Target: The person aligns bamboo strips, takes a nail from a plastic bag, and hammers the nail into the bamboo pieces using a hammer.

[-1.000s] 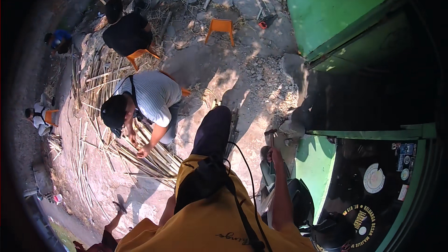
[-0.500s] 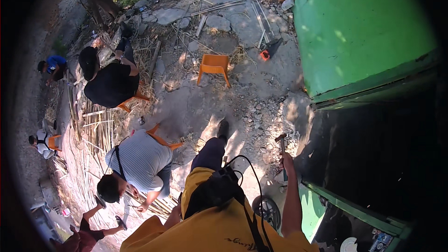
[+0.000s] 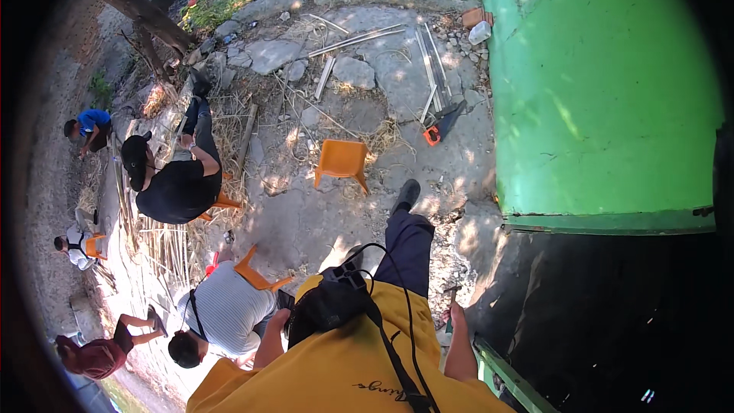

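Observation:
At my right side, my right hand [image 3: 456,315] is closed around the handle of a hammer [image 3: 452,291], its dark head pointing up and away from me. My left hand [image 3: 275,323], low beside the black bag [image 3: 325,310] on my front, is partly hidden; its fingers seem closed on a small dark flat object [image 3: 284,299] whose kind I cannot make out. Ahead on the ground stands an orange plastic stool [image 3: 342,158]. Beyond it to the right lies a handsaw [image 3: 443,124] with an orange handle, close to some pale wooden strips [image 3: 430,69].
A green wall [image 3: 604,99] rises on the right, with a dark opening below it. To the left, a person in a striped shirt [image 3: 225,302] bends beside an orange stool [image 3: 256,271]; another in black [image 3: 180,191] sits farther off. Split bamboo strips [image 3: 164,252] and rubble cover the ground.
I have stepped forward, one leg now stretched ahead. The orange stool and handsaw appear lower in view. My right hand, still holding the hammer, has dropped lower and closer to my body.

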Available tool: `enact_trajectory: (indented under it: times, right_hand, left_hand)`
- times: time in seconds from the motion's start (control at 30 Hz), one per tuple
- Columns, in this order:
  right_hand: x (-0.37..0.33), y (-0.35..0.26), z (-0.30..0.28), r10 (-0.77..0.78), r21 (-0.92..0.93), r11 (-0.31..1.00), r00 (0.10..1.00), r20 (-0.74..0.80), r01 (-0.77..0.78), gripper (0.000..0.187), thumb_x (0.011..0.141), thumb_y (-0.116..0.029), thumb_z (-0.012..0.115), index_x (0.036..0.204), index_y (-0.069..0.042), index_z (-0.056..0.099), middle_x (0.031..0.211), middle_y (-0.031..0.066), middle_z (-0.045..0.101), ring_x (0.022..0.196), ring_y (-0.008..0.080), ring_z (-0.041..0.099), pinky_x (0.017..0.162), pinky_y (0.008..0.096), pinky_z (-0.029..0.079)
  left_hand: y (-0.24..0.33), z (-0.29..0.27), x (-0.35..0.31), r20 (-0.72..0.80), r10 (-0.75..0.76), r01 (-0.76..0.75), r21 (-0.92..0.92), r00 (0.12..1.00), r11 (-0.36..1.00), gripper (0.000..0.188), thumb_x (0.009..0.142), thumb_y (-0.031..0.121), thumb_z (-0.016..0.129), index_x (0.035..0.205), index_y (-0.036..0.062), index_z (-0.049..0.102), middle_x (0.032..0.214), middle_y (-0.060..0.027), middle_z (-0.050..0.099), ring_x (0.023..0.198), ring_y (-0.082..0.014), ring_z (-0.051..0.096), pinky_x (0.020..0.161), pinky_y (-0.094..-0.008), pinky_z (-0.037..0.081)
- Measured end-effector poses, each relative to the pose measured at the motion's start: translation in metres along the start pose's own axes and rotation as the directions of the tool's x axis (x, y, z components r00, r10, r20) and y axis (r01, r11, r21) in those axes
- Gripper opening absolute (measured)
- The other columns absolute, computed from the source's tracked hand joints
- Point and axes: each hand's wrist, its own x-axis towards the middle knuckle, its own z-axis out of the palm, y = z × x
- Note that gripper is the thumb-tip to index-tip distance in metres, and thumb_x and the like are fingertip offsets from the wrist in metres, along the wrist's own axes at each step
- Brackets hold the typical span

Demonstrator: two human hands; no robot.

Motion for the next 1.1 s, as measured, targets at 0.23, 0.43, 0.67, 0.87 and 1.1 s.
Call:
enact_trajectory:
  times: [0.23, 0.43, 0.67, 0.87, 1.1]
  right_hand:
    - [0.095, -0.239, 0.017, 0.013, -0.234, 0.972, 0.993, 0.12, 0.015, 0.019, 0.09, -0.019, 0.047, 0.075, -0.008, 0.046, 0.058, 0.006, 0.043, 0.043, 0.0167, 0.039, 0.039, 0.0325, 0.034]
    - [0.118, -0.506, 0.055, -0.273, -0.356, 0.894, 0.961, 0.051, 0.273, 0.024, 0.098, -0.027, 0.045, 0.091, -0.005, 0.052, 0.059, 0.0073, 0.05, 0.042, 0.0181, 0.048, 0.037, 0.0325, 0.038]
    - [0.027, -0.758, 0.231, -0.512, -0.322, 0.784, 0.846, 0.15, 0.531, 0.022, 0.099, -0.025, 0.045, 0.106, -0.005, 0.052, 0.066, 0.0019, 0.047, 0.047, 0.0114, 0.044, 0.039, 0.028, 0.035]
    - [0.026, -0.824, 0.337, -0.529, -0.297, 0.762, 0.818, 0.226, 0.575, 0.034, 0.095, -0.02, 0.045, 0.121, -0.001, 0.054, 0.068, 0.0021, 0.048, 0.047, 0.0109, 0.044, 0.04, 0.0273, 0.035]
    - [0.082, -0.837, 0.434, -0.506, -0.393, 0.75, 0.844, 0.175, 0.531, 0.03, 0.1, -0.023, 0.049, 0.118, -0.001, 0.058, 0.071, 0.0035, 0.052, 0.045, 0.0112, 0.046, 0.039, 0.0278, 0.039]
  left_hand:
    - [0.121, 0.086, 0.013, -0.039, -0.083, 0.075, -0.173, 0.996, 0.982, 0.028, 0.078, 0.021, 0.054, 0.089, -0.0004, 0.068, 0.085, -0.0153, 0.067, 0.077, -0.0296, 0.062, 0.072, -0.0437, 0.049]
    - [0.281, 0.212, 0.005, 0.049, -0.108, 0.117, -0.284, 0.993, 0.952, 0.027, 0.076, 0.02, 0.054, 0.087, -0.001, 0.068, 0.084, -0.0156, 0.067, 0.076, -0.0299, 0.062, 0.072, -0.0437, 0.049]
    - [0.42, 0.226, 0.001, -0.067, 0.397, -0.371, 0.242, 0.915, 0.897, 0.029, 0.079, 0.022, 0.053, 0.073, -0.0026, 0.067, 0.067, -0.0145, 0.065, 0.062, -0.0278, 0.062, 0.058, -0.0437, 0.046]
    - [0.562, 0.175, 0.078, -0.231, 0.191, -0.188, 0.036, 0.954, 0.982, 0.034, 0.081, 0.024, 0.052, 0.08, -0.0025, 0.072, 0.077, -0.0188, 0.071, 0.072, -0.0287, 0.068, 0.066, -0.0452, 0.051]
    - [0.78, 0.077, 0.19, -0.269, 0.453, -0.313, 0.434, 0.85, 0.845, 0.053, 0.078, 0.028, 0.051, 0.101, -0.0172, 0.066, 0.106, -0.0418, 0.064, 0.11, -0.0523, 0.063, 0.094, -0.0536, 0.05]
